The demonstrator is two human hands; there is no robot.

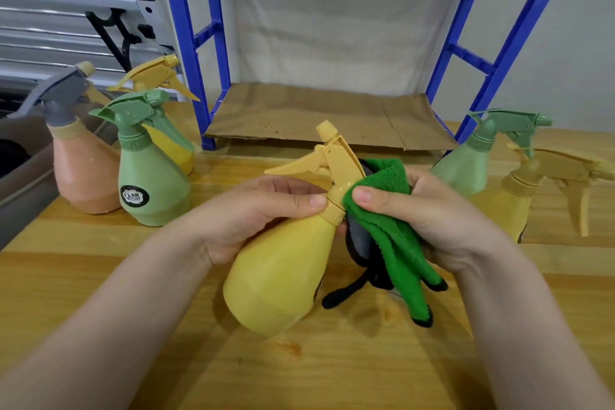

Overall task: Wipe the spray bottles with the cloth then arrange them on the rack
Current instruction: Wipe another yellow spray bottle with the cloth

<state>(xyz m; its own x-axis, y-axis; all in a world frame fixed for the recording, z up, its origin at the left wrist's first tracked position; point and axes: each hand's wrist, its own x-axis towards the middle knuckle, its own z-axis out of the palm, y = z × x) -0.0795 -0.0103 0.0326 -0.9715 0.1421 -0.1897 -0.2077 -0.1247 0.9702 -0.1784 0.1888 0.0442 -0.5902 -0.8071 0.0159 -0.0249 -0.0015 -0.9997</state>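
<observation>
wiping is the step in hand — the left hand [266, 210] grips the yellow spray bottle [283, 270] at its neck, tilted above the counter [100, 276], while the right hand [429, 210] pinches the green cloth [389, 226] against the collar. next, likely, rub down the body, then stand it on the blue rack [332, 116] — its lower shelf holds no bottles yet.

The rack's [213, 43] cardboard-lined bottom shelf [316, 116] at frame centre lies open between blue posts; spray bottles crowd the tabletop [100, 276] at left [149, 176] and right [466, 163].
</observation>
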